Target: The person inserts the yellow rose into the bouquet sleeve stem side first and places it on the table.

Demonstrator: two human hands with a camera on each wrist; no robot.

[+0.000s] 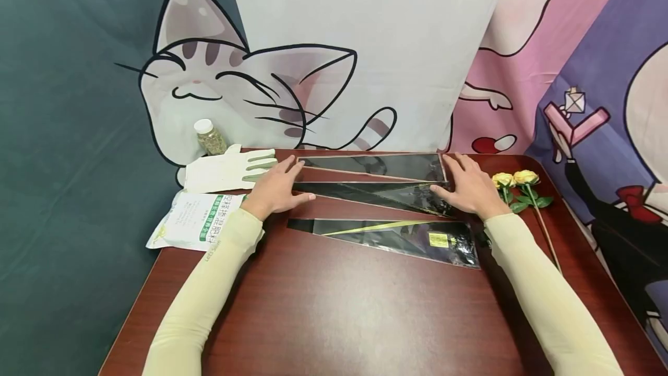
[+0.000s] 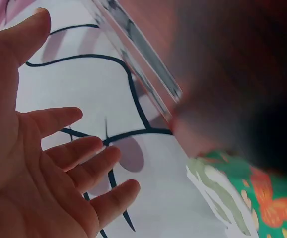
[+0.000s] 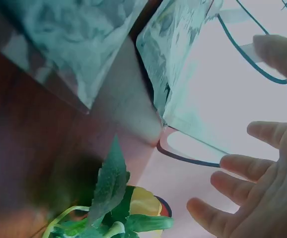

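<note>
Three glossy black, tapering plastic sleeves lie mid-frame. My left grip and right grip spread loose and empty, perhaps touching ends; straightening seems in hand, next calling for a pinch.

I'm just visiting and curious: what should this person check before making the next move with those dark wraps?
1. Left hand free: ok, open and holding nothing.
2. Right hand free: ok, open and holding nothing.
3. Far wrap, middle wrap and near wrap on the table: ok.
4. Far and middle wraps apart at their right ends: cannot tell; their edges lie very close.
5. Left hand clear of the glove: cannot tell; they appear side by side.
6. Roses clear of the near wrap: cannot tell; the right arm hides part of the view.
</note>
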